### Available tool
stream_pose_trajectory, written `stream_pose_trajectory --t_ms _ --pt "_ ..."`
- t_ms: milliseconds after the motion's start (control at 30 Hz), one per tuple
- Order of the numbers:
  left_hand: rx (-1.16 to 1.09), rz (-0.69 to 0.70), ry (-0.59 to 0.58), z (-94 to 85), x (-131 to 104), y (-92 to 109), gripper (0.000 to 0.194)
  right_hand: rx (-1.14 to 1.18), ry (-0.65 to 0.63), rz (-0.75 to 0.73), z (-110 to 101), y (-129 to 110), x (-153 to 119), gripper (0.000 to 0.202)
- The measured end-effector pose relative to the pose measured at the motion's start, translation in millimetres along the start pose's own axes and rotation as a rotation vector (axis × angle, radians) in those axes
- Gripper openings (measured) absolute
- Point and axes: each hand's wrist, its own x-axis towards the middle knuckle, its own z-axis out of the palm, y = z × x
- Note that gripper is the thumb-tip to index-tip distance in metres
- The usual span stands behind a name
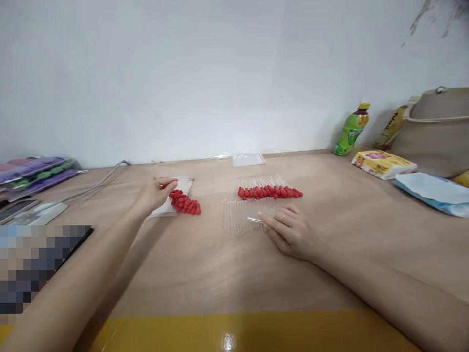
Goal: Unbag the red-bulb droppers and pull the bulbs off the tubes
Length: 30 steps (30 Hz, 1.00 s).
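My left hand (157, 193) is closed in a pinch, with a bit of red rubber bulb showing between the fingertips. Just below and right of it, a pile of red rubber bulbs (187, 204) lies partly on a clear plastic bag (185, 185). On the right, my right hand (289, 230) pinches a thin glass tube (254, 220), its end pointing left. Under that tube lies a row of bare glass tubes (236, 215). Behind them is a row of glass droppers with red bulbs (269, 192), bulbs facing me.
A green drink bottle (351, 129), a yellow tissue pack (383, 164), a blue-white packet (434, 191) and a beige bag (436, 132) stand at right. At left are purple packs (44, 173), a cable (98, 185) and a power strip (42, 215). Yellow tape (190, 335) lines the front edge.
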Motion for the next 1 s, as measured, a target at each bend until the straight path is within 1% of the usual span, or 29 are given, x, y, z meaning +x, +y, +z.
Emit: stream_pose_trajectory --t_ms 33,67,167,300,433,500,600,700,767,833,900,933,967,1000 --pt "-0.003 -0.072 -0.037 -3.4 10 -7 0.036 0.009 -0.002 0.000 0 0 0 0.031" --pt "-0.008 -0.100 -0.059 -5.5 19 -14 0.040 0.017 -0.005 -0.003 1 0 0 0.032" --pt "-0.004 -0.092 -0.107 -5.4 35 -24 0.044 0.028 -0.015 -0.006 0 0 0 0.032" --pt "0.019 -0.074 -0.161 1.1 43 -29 0.039 0.013 -0.008 0.005 -3 0 0 0.031" --pt "0.045 -0.076 -0.196 6.4 45 -33 0.035 0.009 0.001 -0.001 -4 -1 1 0.030" --pt "0.062 -0.073 -0.192 7.2 43 -34 0.032 0.014 -0.006 0.007 -4 -1 1 0.030" --pt "0.094 -0.068 -0.153 5.0 41 -33 0.028 0.022 -0.032 0.016 -4 0 0 0.033" --pt "0.121 -0.068 -0.093 -0.2 42 -30 0.026 0.017 -0.051 0.020 -5 2 -1 0.038" --pt "0.149 -0.050 -0.017 -2.2 42 -27 0.027 0.012 -0.052 0.031 -5 1 0 0.039" --pt "0.193 0.033 0.115 0.9 34 -21 0.027 0.010 -0.044 0.065 -3 1 1 0.037" --pt "0.226 0.207 0.238 10.8 17 -10 0.025 0.010 -0.015 0.125 0 0 3 0.030" --pt "0.215 0.319 0.244 18.1 4 -3 0.025 0.007 0.007 0.157 2 1 3 0.026" --pt "0.206 0.456 0.218 26.4 -10 4 0.024 0.001 0.026 0.187 4 1 4 0.022" --pt "0.199 0.588 0.148 35.1 -26 11 0.024 -0.010 0.043 0.211 6 2 5 0.019"
